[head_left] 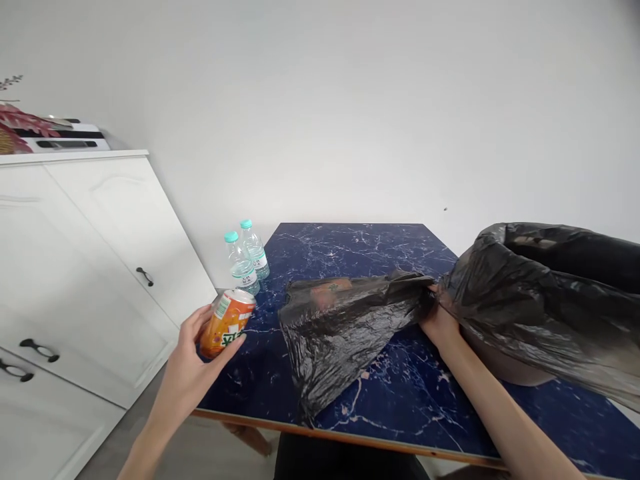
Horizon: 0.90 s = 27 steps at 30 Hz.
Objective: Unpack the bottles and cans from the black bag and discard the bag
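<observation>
An orange drink can (231, 323) with green lettering is in my left hand (197, 340), held slightly tilted over the table's left side, thumb and fingers around it. My right hand (439, 320) is closed around the gathered end of a black plastic bag (350, 333), which lies stretched across the middle of the table. Through the bag's thin film an orange shape (331, 293) shows, too veiled to name. Just behind the can stand two water bottles with turquoise caps, a nearer bottle (243, 273) and a farther bottle (256, 253).
At the right stands a bin (515, 363) lined with a large black bag (535, 300), close beside my right forearm. The blue marbled table (360, 250) has a wooden front edge. A white cabinet (100, 267) is on the left, and a white wall rises behind.
</observation>
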Available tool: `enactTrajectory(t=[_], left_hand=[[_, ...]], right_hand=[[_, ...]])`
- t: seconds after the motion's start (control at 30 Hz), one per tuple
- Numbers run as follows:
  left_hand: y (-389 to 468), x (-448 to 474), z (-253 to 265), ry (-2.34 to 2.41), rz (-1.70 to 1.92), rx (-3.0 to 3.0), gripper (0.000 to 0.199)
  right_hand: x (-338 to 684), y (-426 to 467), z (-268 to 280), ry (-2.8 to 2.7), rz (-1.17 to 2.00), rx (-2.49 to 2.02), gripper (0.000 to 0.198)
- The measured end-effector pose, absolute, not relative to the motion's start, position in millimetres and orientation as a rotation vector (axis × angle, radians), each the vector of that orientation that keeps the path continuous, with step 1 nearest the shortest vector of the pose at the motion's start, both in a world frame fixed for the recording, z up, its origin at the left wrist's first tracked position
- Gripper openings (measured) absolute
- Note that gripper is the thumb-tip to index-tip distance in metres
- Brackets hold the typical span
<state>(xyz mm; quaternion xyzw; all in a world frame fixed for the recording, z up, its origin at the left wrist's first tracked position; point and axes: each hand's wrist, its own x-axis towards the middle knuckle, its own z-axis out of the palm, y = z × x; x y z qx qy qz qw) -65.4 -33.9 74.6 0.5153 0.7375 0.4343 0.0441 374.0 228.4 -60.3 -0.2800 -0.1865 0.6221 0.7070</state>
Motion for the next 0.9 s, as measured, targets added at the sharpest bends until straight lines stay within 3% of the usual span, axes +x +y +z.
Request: enactTrajectory(t=[0.53,0.9], left_hand=[[-34,-95,88,2.560,1.226,1.766,0.082],[-13,-95,93,2.454,1.405,1.644,0.098]], right_hand=[[374,225,-54,-0.381,1.439,-0.738,0.013],[373,225,-60,-0.419,1.402,-0.727,0.011]])
